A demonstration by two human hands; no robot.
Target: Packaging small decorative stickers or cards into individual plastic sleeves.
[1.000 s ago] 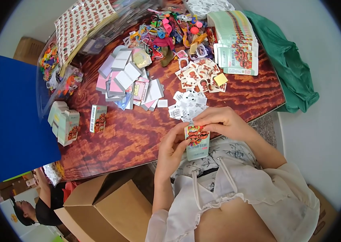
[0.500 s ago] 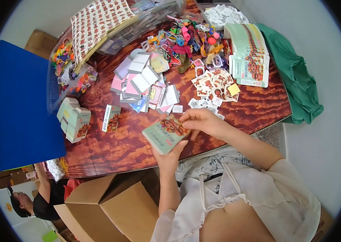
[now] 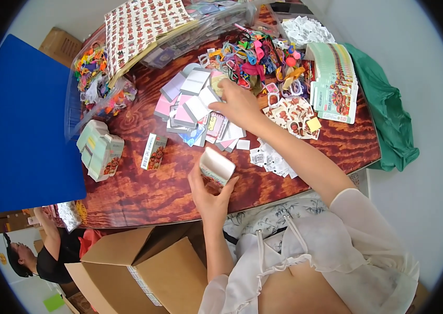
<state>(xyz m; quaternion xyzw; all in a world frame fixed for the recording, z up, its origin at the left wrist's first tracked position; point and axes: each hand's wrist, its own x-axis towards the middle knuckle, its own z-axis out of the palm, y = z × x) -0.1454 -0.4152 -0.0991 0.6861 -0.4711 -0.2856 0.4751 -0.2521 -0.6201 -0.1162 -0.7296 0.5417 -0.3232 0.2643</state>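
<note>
My left hand (image 3: 211,201) is closed around a small printed carton (image 3: 217,166). The carton is open at the top, showing its white inside, and stands tilted above the table's near part. My right hand (image 3: 237,104) reaches over a pile of small notepads (image 3: 184,116). Its thumb and forefinger are apart, either side of the corner of a white-and-grey notepad (image 3: 201,103). Whether they touch it I cannot tell. A yellow round-patterned pad (image 3: 218,82) lies partly under the fingertips.
Left of the pile are a closed carton (image 3: 154,152) and stacked flat cartons (image 3: 100,152). Beyond lie colourful hair ties (image 3: 253,57), sticker pieces (image 3: 289,115), white packets (image 3: 274,159) and fanned cartons (image 3: 334,78). A cardboard box (image 3: 172,272) stands below the table; a person (image 3: 54,256) is at left.
My right hand has left the carton and moved forward to the notepad pile. My left hand has turned the carton, so its open top now shows. The view has shifted slightly.
</note>
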